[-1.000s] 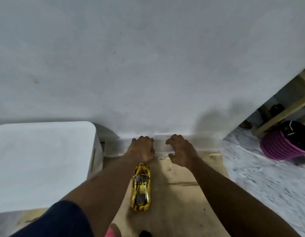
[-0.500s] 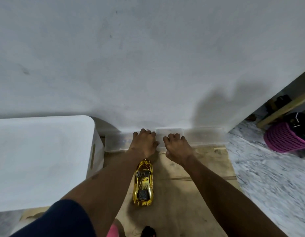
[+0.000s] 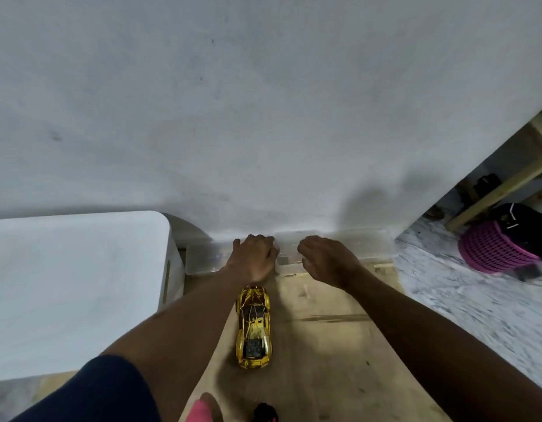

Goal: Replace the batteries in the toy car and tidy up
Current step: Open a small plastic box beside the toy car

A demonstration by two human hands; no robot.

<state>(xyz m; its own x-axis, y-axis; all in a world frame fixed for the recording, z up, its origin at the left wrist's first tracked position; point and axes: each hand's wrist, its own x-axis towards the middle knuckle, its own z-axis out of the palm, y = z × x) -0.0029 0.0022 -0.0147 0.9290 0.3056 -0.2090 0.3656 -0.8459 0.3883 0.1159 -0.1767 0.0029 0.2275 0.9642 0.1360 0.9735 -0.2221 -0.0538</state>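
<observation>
Low at the frame's centre, a clear plastic box (image 3: pixel 348 248) sits against the white wall (image 3: pixel 263 117); its contents are too blurred to tell. The left hand (image 3: pixel 253 258) rests on the box, fingers curled; the right hand (image 3: pixel 326 260) hovers loosely curled, holding nothing. Below them the gold toy car (image 3: pixel 253 325) lies on the wooden desk (image 3: pixel 324 345). A pink basket (image 3: pixel 491 251) stands at right, a white bin (image 3: pixel 72 284) at left.

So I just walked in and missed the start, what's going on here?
A person is reaching both hands to a clear plastic box set against the wall. The left hand rests on it; the right hand hovers at its front edge, fingers curled. The gold toy car sits untouched on the wooden board beside the left forearm. What's in the box is too blurred to tell.
</observation>
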